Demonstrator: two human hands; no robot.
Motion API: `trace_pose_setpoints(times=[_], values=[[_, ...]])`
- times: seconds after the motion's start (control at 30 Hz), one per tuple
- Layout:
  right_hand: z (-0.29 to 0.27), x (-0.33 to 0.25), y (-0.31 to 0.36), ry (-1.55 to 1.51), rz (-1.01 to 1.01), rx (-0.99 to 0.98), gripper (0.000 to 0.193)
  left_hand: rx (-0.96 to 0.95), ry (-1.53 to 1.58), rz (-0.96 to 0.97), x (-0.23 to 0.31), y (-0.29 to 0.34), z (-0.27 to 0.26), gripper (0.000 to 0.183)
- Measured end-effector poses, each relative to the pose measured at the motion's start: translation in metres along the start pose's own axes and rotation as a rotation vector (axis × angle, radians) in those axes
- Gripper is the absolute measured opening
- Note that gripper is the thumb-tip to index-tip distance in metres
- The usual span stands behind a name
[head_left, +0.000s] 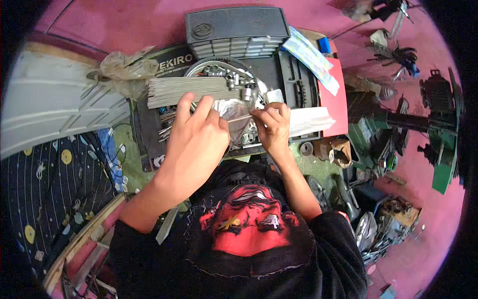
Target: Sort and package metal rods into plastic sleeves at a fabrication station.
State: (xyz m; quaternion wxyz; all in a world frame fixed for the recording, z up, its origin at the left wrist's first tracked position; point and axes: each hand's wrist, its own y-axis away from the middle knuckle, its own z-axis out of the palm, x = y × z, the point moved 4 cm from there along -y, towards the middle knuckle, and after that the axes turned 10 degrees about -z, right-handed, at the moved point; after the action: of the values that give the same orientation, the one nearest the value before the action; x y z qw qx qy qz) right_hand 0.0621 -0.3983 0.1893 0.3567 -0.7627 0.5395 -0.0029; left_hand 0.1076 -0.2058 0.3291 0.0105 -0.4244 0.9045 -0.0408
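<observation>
My left hand (199, 137) is over the near part of the bench. Its outer fingers stretch toward a bundle of thin grey welding rods (186, 89), while its inner fingers bend down at a single thin rod (239, 118); the thumb is hidden. That rod runs across to my right hand (274, 122), which pinches its right end between thumb and forefinger. Beneath and behind the hands lies a round metal tray (251, 70) with sockets (246, 93) and small metal parts. Clear plastic (234, 107) lies between the hands.
Behind the tray stands a dark small-parts drawer cabinet (236, 32). A crumpled plastic bag (127, 70) sits at the left. To the right are white paper (308, 122) and a red panel (334, 99). A green machine (443, 159) stands farther right.
</observation>
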Motion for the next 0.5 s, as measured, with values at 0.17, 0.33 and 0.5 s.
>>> trace_pose_setpoints(times=[0.17, 0.33, 0.5], values=[[-0.022, 0.031, 0.006, -0.009, 0.082, 0.098, 0.023, 0.109, -0.053, 0.108, 0.022, -0.029, -0.028, 0.014], [-0.047, 0.076, 0.009, -0.091, 0.17, 0.166, 0.019, 0.291, 0.109, 0.146, 0.057, -0.07, -0.049, 0.013], [-0.073, 0.128, 0.02, -0.192, 0.233, 0.18, 0.018, 0.331, 0.192, 0.262, 0.099, -0.121, -0.042, 0.011]])
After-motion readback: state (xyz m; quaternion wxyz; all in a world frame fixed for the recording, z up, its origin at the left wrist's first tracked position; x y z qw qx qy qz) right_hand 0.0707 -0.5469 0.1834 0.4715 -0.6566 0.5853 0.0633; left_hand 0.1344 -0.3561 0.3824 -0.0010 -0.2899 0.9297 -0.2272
